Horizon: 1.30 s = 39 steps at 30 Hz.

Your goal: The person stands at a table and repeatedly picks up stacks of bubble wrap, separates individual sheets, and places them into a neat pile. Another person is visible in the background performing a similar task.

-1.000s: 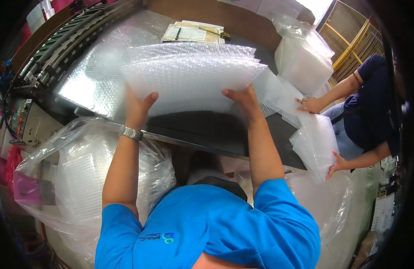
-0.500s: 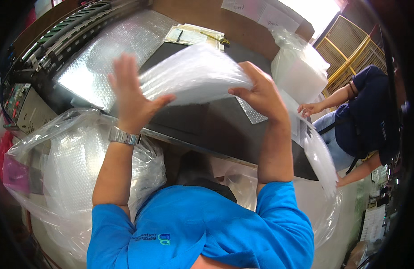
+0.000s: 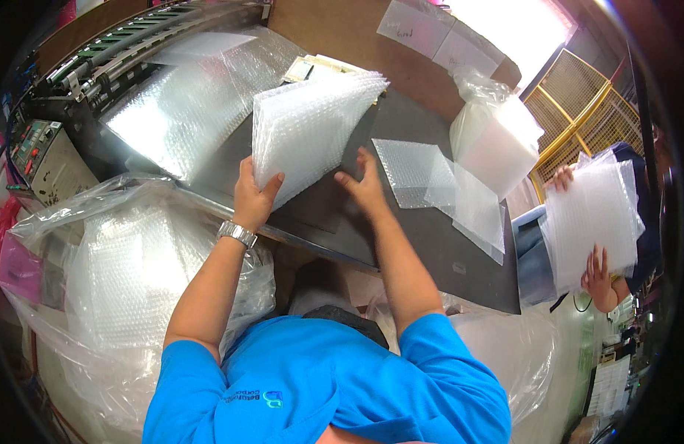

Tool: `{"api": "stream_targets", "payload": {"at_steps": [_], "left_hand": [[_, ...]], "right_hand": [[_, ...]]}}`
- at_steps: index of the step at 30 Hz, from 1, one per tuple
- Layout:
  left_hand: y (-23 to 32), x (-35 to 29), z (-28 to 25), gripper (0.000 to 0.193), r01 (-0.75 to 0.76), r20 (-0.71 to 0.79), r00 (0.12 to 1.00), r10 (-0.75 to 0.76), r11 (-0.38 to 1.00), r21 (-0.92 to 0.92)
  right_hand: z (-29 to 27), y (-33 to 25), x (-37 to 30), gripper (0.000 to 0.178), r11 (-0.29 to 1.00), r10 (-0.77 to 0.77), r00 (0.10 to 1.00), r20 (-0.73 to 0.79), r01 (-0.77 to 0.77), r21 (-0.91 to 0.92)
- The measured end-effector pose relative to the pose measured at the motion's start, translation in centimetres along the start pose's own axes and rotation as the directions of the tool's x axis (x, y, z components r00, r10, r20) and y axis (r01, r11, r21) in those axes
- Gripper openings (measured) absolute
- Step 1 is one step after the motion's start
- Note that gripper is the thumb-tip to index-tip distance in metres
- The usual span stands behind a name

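Observation:
A stack of bubble wrap sheets [image 3: 312, 129] stands tilted over the dark tabletop, its edges slightly uneven. My left hand [image 3: 256, 195] grips it at the lower left corner, thumb on the near face and fingers behind. Just right of the stack, my right hand [image 3: 365, 186] is open, its fingers apart and holding nothing. Farther right, a few loose bubble wrap pieces [image 3: 412, 172] and thin clear sheets [image 3: 478, 203] lie flat on the table. Whether the stack's lower edge rests on the tabletop, I cannot tell.
A large bubble wrap sheet [image 3: 186, 111] comes off a roller machine [image 3: 98, 70] at the far left. Below the table, a big clear bag [image 3: 127, 274] holds more bubble wrap. A white wrapped bundle [image 3: 497, 133] stands back right. At right, a co-worker holds a sheet stack [image 3: 590, 222].
The stack has swung from lying flat between both hands to standing tilted at the left. My right hand has come off it. The co-worker's sheets have been lifted off the table's right side.

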<state>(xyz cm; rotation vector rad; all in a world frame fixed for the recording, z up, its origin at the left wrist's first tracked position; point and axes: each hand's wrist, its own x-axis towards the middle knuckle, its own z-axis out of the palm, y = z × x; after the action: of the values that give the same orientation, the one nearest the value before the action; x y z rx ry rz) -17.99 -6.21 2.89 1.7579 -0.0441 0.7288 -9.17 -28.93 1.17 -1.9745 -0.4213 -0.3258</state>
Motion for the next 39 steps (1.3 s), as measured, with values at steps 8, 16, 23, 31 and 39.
{"api": "stream_targets", "payload": {"at_steps": [8,16,23,31,39], "left_hand": [[-0.6,-0.8,0.9,0.047,-0.064,-0.133,0.988,0.079,0.992,0.11],[-0.6,-1.0,1.1,0.044,-0.092,-0.15,0.982,0.113,0.986,0.14],[-0.4,-1.0,1.1,0.043,-0.091,-0.154,0.982,0.112,0.987,0.134],[-0.6,-1.0,1.2,0.042,-0.105,-0.175,0.976,0.126,0.986,0.127],[2.7,2.7,-1.8,0.033,0.178,-0.072,0.879,-0.471,0.465,-0.867]], "right_hand": [[1.8,-1.1,-2.5,0.055,0.975,-0.055,0.989,0.137,0.082,-0.205],[1.9,-0.3,-2.5,0.044,0.959,-0.099,0.983,0.154,0.136,-0.249],[1.9,0.4,-2.4,0.039,0.957,-0.119,0.979,0.165,0.157,-0.244],[1.6,-0.3,-2.5,0.032,0.946,-0.113,0.975,0.19,0.164,-0.28],[1.6,0.0,-2.5,0.03,0.943,-0.129,0.974,0.186,0.178,-0.28]]}}
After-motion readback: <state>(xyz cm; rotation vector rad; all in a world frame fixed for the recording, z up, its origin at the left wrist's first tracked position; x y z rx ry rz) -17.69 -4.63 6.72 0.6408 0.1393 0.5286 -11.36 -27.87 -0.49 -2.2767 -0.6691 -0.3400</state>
